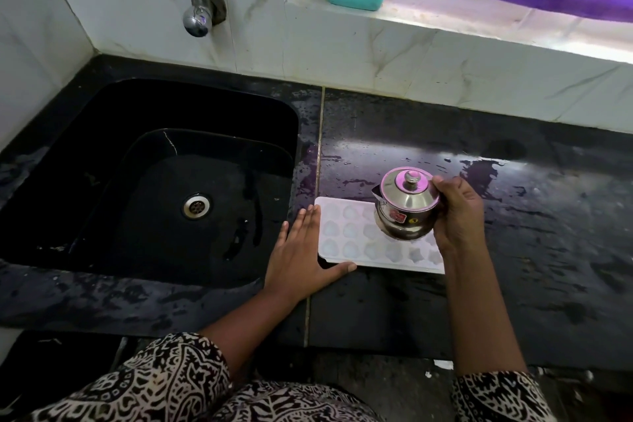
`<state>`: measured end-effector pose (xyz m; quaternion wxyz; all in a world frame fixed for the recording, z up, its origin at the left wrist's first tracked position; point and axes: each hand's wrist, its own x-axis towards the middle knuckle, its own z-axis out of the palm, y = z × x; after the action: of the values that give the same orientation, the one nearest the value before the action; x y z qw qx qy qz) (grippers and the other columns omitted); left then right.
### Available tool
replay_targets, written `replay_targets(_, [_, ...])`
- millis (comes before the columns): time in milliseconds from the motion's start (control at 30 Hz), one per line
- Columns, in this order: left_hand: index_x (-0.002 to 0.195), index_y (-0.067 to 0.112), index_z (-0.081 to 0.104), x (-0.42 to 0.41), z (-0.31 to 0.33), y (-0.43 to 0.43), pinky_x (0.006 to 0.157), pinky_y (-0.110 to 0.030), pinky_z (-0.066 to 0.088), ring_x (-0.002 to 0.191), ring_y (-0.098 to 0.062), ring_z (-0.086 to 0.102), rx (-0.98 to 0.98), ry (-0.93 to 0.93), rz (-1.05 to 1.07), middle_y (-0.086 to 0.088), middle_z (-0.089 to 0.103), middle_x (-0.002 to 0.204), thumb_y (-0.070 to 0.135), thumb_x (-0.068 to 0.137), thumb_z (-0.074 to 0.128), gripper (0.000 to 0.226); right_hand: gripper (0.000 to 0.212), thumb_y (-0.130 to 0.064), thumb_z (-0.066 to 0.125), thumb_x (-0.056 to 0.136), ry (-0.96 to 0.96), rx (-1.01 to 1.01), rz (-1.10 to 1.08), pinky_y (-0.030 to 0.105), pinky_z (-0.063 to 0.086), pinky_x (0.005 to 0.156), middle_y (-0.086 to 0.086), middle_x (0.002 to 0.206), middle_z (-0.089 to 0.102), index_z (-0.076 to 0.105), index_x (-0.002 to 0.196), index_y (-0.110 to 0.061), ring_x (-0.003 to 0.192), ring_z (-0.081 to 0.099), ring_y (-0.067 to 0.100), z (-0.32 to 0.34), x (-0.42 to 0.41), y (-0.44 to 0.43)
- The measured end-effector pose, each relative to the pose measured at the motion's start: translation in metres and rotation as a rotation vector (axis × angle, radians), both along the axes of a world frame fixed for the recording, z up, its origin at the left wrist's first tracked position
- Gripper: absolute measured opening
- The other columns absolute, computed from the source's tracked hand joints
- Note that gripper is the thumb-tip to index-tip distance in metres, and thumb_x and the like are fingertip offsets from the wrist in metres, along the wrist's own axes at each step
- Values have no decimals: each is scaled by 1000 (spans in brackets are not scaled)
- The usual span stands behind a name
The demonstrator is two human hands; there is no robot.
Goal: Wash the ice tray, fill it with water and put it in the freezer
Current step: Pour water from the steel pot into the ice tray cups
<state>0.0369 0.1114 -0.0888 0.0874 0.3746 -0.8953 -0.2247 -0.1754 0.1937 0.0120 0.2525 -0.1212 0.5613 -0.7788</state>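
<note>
The tray (346, 248) lay flat on the wet counter (531, 250), just right of the sink (102, 164). The left hand (301, 250) was released, fingers straight and palm down, touching the tray's left edge, with the thumb along its near edge. The right hand (459, 212) grasped a lidded steel jug (406, 205) over the tray's right half, spout pointing left.

Your left grip (301, 250) lies flat and palm down, fingers straight and together, with the thumb spread wide along the near edge of the ice tray (346, 233). Your right grip (459, 212) curls round the side of a lidded steel pot (406, 205). Both arms reach forward, the left angled rightward.
</note>
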Motion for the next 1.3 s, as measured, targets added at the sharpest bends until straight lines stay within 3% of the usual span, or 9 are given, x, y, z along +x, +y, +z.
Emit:
replay_targets(367, [156, 16, -2, -1, -2, 0, 121, -36, 2, 150, -10, 1, -17, -25, 7, 3, 6, 164, 95, 65, 26, 124, 34, 2, 61, 82, 84, 149, 11, 19, 41, 47, -5, 48, 45, 43, 58, -14, 47, 40, 9, -7, -8, -2])
replay_targets(567, [156, 16, -2, -1, 1, 1, 120, -34, 0, 150, -10, 2, -14, -25, 8, 3, 6, 164, 94, 65, 27, 123, 34, -1, 63, 79, 143, 223, 34, 25, 42, 54, 2, 57, 44, 44, 56, -17, 53, 42, 12, -5, -8, -4])
replay_targets(800, [156, 16, 0, -1, 5, 2, 121, -34, 1, 150, -10, 3, 8, -12, 19, 3, 8, 164, 92, 65, 34, 123, 35, 0, 64, 77, 222, 253, 66, 16, 39, 45, -10, 44, 42, 42, 55, -16, 44, 39, 4, -1, -7, -12])
replay_targets(967, [156, 17, 0, -1, 7, 2, 122, -36, 3, 150, -9, 3, 25, 0, 21, 3, 8, 164, 89, 67, 39, 121, 33, -3, 65, 76, 262, 305, 78, 20, 40, 49, 0, 53, 42, 43, 56, -16, 49, 41, 8, 2, -7, -16])
replay_targets(1200, [156, 18, 1, -1, 5, 2, 123, -36, 4, 150, -8, 2, 25, 8, 25, 5, 8, 164, 89, 66, 38, 120, 36, -4, 66, 76, 280, 331, 93, 18, 39, 47, -5, 48, 45, 43, 53, -19, 47, 41, 7, 5, -7, -21])
replay_targets(1300, [156, 19, 1, -1, 4, 2, 123, -36, 4, 150, -7, 2, 25, 15, 30, 6, 9, 164, 90, 65, 37, 120, 35, -5, 66, 76, 321, 350, 103, 20, 39, 49, 0, 53, 44, 43, 54, -18, 50, 41, 11, 6, -8, -22])
